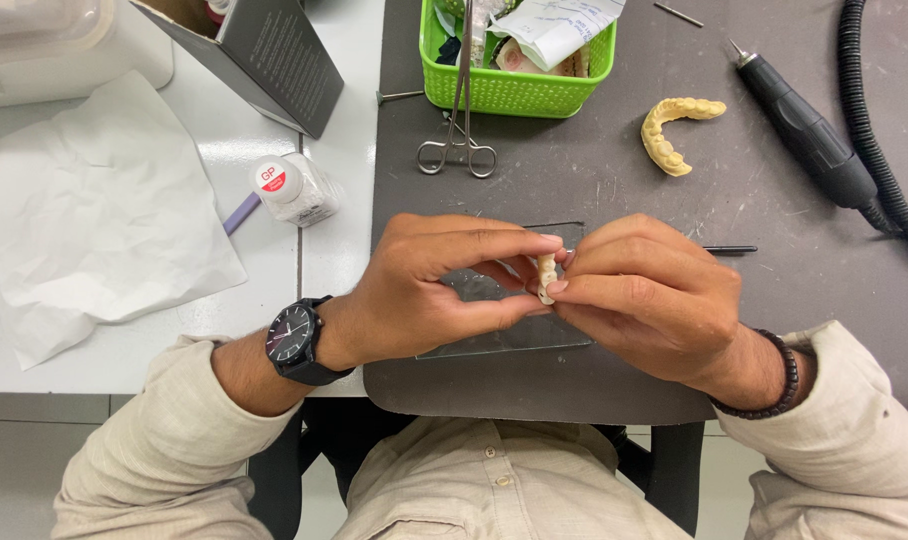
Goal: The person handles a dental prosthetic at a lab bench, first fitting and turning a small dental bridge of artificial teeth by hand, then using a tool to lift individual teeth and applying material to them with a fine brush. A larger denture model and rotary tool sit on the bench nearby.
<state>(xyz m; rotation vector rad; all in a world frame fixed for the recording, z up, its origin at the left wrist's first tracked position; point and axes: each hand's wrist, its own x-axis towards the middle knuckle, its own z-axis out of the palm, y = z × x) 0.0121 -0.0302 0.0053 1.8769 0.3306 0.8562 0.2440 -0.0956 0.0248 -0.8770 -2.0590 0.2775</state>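
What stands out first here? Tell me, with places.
Both hands meet at centre, left hand and right hand pinching a small tooth piece over a glass slab. Behind sit a green basket, forceps, and a yellow dental cast further right.

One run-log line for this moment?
left hand: pinching small dental piece | right hand: pinching same piece | below: glass slab | mat: yellow dental cast

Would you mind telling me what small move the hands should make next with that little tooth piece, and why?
Probably a slight turn of the tooth piece between the fingertips. Left hand and right hand both pinch it above the glass slab, hiding most of its surface, so turning it would likely bring another side into view.
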